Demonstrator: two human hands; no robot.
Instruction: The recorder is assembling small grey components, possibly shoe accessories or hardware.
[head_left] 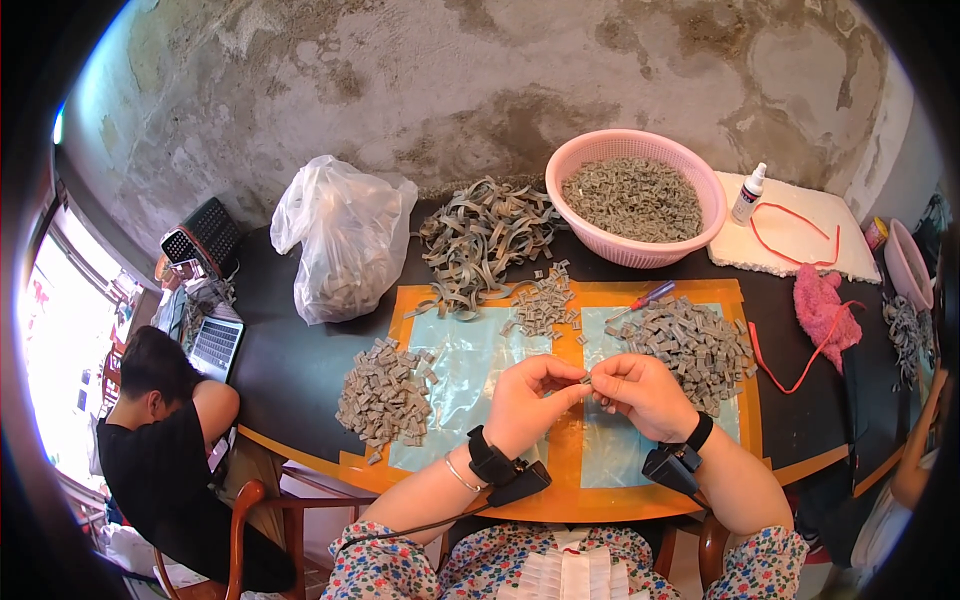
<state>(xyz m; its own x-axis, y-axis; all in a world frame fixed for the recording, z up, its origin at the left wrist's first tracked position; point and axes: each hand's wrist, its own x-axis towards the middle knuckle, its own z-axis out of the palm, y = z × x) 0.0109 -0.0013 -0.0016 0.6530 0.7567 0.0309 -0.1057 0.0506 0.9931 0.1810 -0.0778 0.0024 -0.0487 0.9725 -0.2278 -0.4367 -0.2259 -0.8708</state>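
My left hand (pixel 535 400) and my right hand (pixel 645 395) meet over the middle of the table mat, fingertips nearly touching. Between them they pinch one small grey piece (pixel 587 379), mostly covered by the fingers. To the right, just beyond my right hand, lies a heap of small grey rectangular pieces (pixel 698 343). Another heap of such pieces (pixel 383 395) is left of my left hand. Farther back, a smaller scatter of grey bits (pixel 543 304) lies beside a tangle of flat grey straps (pixel 488 235). Both wrists wear black bands with boxes.
At the back stand a pink basket (pixel 637 252) full of grey pieces and a knotted plastic bag (pixel 345 235). A screwdriver (pixel 650 296) lies behind the right heap. Right are a white board (pixel 800 215) with a bottle (pixel 748 195) and a pink plush (pixel 826 312). A person (pixel 165 450) sits left.
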